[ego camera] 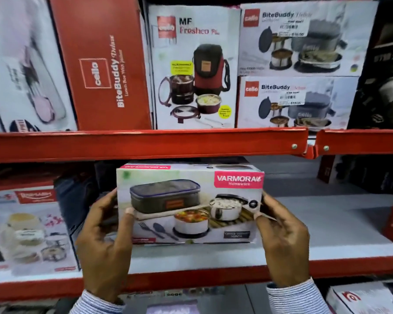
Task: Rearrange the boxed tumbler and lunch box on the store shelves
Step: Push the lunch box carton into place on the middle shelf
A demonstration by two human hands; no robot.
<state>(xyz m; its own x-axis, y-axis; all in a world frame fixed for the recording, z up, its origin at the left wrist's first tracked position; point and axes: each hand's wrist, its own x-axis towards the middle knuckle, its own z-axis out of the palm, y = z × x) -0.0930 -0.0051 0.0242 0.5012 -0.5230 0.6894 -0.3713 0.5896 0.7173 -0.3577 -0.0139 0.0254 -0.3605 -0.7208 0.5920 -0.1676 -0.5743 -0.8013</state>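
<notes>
Your striped sleeves (pixel 297 298) are showing at the bottom edge, and above them your two hands are holding the Varmora lunch box (pixel 191 205) upright in front of the middle shelf (pixel 327 223), its printed face turned toward you. Your left hand (pixel 105 243) is gripping the box's left end, the fingers (pixel 128 211) curling onto the front face with the thumb pressing near the pictured bag. Your right hand (pixel 284 243) is clasping the right end the same way, its thumb lying on the front edge. Whether the box's base is resting on the shelf or hanging just above it cannot be told. To its left, a white lunch set box (pixel 30 230) is standing on the same shelf, with a dark box (pixel 77 200) between them. Over the red rail (pixel 145 143), the upper shelf is carrying a red BiteBuddy box (pixel 102 64), a Fresheo box (pixel 193 66) and two stacked BiteBuddy boxes (pixel 302 64). No boxed tumbler can be made out with certainty.
</notes>
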